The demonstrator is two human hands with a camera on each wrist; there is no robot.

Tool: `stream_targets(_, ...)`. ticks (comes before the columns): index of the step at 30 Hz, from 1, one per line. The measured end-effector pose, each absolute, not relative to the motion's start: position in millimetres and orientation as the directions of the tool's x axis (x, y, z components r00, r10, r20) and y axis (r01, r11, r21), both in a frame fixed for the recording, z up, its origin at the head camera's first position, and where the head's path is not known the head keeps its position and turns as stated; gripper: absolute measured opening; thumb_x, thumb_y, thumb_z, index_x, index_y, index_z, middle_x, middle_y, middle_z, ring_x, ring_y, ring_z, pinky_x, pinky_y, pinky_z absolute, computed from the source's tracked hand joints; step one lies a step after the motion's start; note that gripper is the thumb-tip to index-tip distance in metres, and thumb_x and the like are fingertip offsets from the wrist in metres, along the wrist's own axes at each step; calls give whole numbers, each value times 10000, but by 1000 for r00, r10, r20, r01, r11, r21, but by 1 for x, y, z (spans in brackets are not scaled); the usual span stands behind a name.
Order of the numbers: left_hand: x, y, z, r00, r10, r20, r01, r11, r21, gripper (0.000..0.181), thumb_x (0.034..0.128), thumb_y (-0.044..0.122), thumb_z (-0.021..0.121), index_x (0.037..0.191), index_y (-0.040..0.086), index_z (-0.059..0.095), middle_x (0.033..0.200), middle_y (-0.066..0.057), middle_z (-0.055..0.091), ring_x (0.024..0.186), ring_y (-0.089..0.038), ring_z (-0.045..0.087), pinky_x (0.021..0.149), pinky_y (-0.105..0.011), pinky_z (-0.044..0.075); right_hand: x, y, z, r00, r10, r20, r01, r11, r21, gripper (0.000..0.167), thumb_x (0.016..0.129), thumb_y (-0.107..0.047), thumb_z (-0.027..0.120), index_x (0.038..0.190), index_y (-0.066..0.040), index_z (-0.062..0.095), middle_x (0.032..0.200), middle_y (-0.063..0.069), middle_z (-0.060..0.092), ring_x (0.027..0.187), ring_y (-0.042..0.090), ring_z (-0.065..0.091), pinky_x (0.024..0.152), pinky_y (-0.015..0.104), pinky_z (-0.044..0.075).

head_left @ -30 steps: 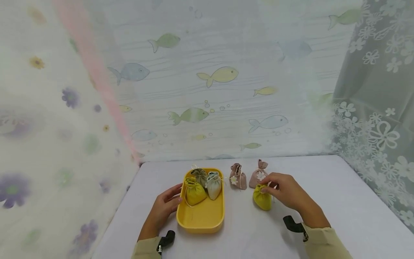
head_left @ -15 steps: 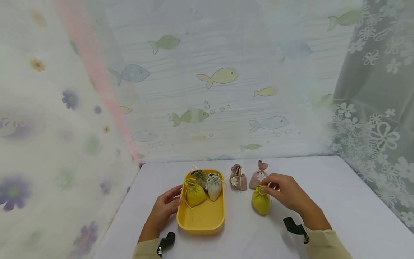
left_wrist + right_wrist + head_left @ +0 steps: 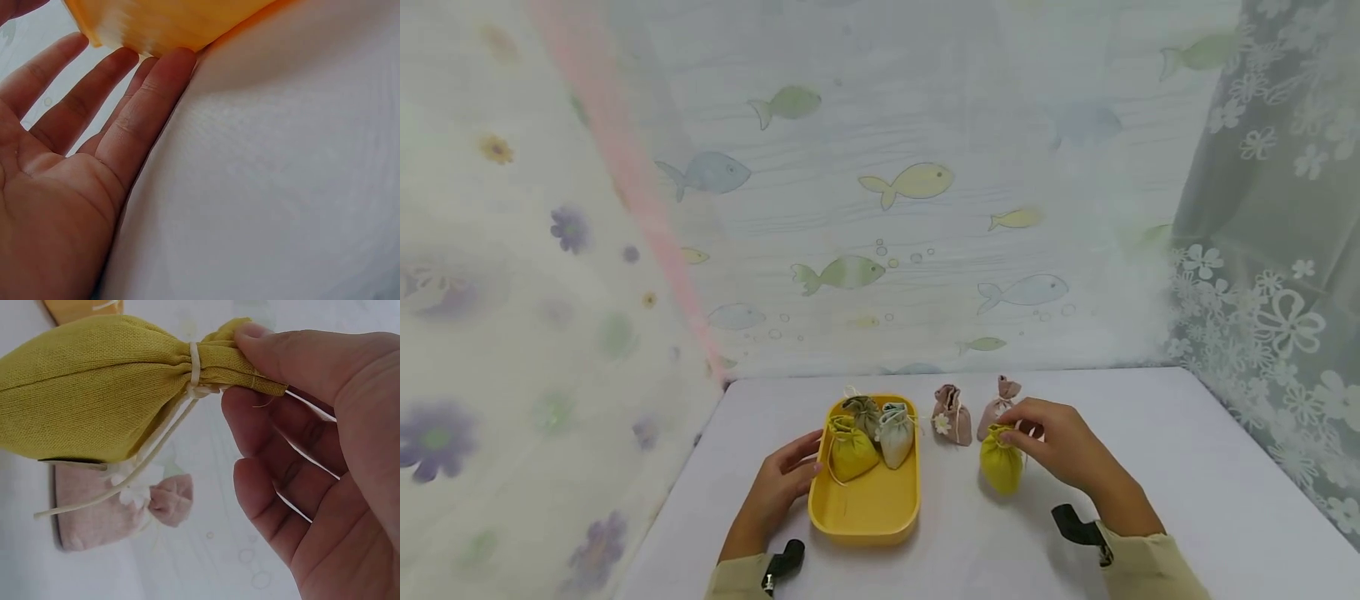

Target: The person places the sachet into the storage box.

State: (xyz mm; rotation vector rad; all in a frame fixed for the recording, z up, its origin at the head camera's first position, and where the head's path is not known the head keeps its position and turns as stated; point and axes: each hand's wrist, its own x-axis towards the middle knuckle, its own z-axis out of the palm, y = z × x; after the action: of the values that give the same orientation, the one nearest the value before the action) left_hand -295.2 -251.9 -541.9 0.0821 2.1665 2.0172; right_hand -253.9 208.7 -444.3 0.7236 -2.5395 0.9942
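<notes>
- Between thumb and forefinger, we see a person's right hand (image 3: pixel 1052 437) pinch the gathered neck of a yellow pouch (image 3: pixel 1002 467), its other fingers loosely bent.
- The held pouch hangs right of the tray, in front of two dusty-pink pouches; we cannot tell whether its base touches the table (image 3: pixel 1165 458). We note a cream cord (image 3: pixel 195 365) tied around its neck, one end trailing.
- The left hand (image 3: pixel 781 482), fingers spread and nearly straight, touches the outer left side of a yellow tray (image 3: pixel 863 521), gripping nothing that we can see.
- Inside the tray's far half, we count three pouches: a second yellow pouch (image 3: pixel 853 457) at left, an olive-brown pouch (image 3: pixel 862 410) behind, a pale pouch (image 3: pixel 895 437) at right.
- Upright beyond the held pouch, we find a left pink pouch (image 3: pixel 957 421) and a right pink pouch (image 3: pixel 988 417), partly hidden by the right hand; each wears a white flower.
- Behind the table, we see a curtain (image 3: pixel 917 125) printed with fish and bubbles.
</notes>
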Motion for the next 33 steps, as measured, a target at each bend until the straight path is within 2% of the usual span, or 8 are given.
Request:
stream_targets(12, -291, -252, -542, -987, 134, -83, -71, 98, 993, 594, 865, 311, 817, 1423, 339, 613, 1480, -19, 590, 1330, -258, 598, 986, -400, 591, -261, 198, -430, -747, -425, 512, -660, 569, -490, 220, 886, -101, 810, 1082, -190, 765, 1039, -94, 730, 806, 18, 615, 679, 240, 562)
stream_targets(19, -294, -251, -545, -985, 158, -75, -63, 77, 995, 566, 880, 295, 806, 1413, 334, 621, 1467, -21, 598, 1317, -253, 606, 984, -394, 593, -258, 191, -424, -762, -393, 514, -640, 577, -508, 178, 885, -130, 819, 1034, -217, 772, 955, -157, 690, 785, 11, 611, 603, 230, 515)
stream_targets(33, -294, -252, -542, -982, 173, -79, -64, 91, 994, 549, 894, 313, 795, 1414, 335, 616, 1477, -16, 589, 1324, -256, 603, 973, -389, 597, -264, 171, -412, -747, -440, 499, -662, 566, -491, 169, 918, -174, 794, 1078, -219, 765, 1008, -172, 692, 829, 24, 614, 678, 223, 552)
